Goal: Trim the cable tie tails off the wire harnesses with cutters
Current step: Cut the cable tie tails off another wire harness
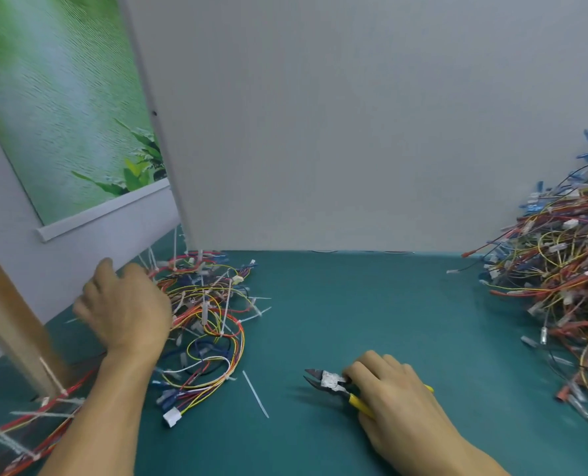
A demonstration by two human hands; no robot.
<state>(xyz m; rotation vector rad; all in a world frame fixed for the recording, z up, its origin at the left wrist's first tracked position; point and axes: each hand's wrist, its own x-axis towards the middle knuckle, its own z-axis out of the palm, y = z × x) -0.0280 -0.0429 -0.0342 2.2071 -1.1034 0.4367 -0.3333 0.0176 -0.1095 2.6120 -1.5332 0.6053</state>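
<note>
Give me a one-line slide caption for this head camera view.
At a teal table, the right hand grips yellow-handled cutters while the left hand rests on a pile of wire harnesses.

Cutters [333, 383] lie on the table [371, 304] between two harness piles [203, 314].

One wide-angle view is being supplied, from a camera worn on the head. It is pitched forward and down over the green table [354, 321] and is closed off at the back by the grey panel [354, 132] (its left edge is rendered leaning). The left hand [124, 310] and the right hand [388, 389], with the cutters [330, 381], are seen close in from above and behind. The left wire pile [206, 314] is caught at middle left; the right wire pile [560, 255] is cut by the frame's edge.
</note>
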